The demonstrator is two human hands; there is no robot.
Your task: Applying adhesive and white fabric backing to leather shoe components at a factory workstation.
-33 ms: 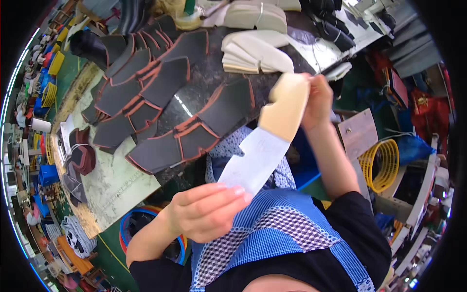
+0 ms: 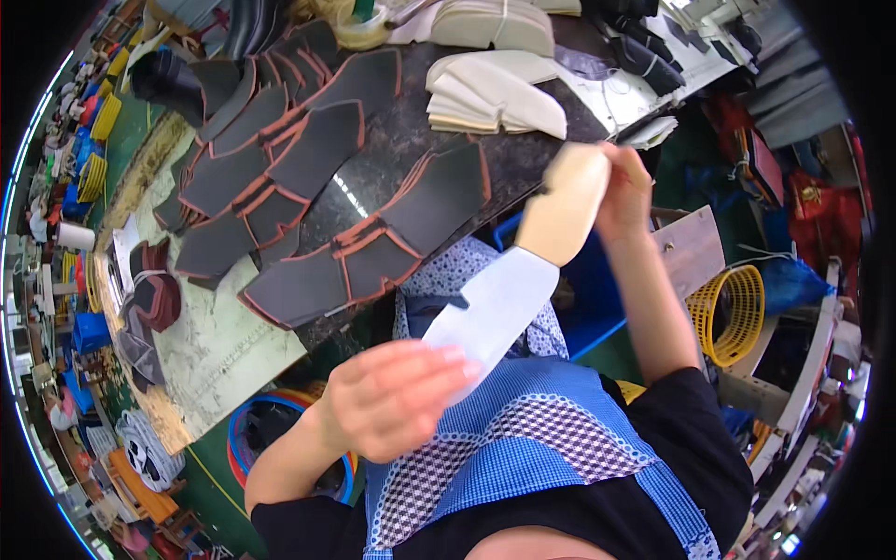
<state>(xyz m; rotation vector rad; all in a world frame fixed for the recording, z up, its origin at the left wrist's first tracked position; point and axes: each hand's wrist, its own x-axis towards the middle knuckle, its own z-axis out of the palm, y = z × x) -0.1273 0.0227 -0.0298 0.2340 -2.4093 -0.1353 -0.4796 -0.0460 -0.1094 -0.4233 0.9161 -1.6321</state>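
Observation:
A long flat curved piece, white (image 2: 495, 303) toward my left hand and beige at its other end, spans between my hands above my lap; a small notch shows along each half's edge. My left hand (image 2: 397, 397) pinches the white end. At the beige end, my right hand (image 2: 625, 191) grips the edge between thumb and fingers. Beyond the piece, dark grey cut panels (image 2: 317, 149) with reddish edges lie in overlapping rows on a dark work table (image 2: 359, 191). A fanned stack of cream notched pieces (image 2: 490, 93) lies near its far side.
At the table's left, a tied bundle of maroon pieces (image 2: 161, 303) rests on a pale board (image 2: 219, 359). A yellow plastic basket (image 2: 726, 315) stands at right. Blue bins (image 2: 593, 313) sit below the table edge. A tied cream stack (image 2: 495, 23) lies at the back.
My right hand and the beige end have moved slightly right and down. The white end stays pinched in my left hand, which has barely moved.

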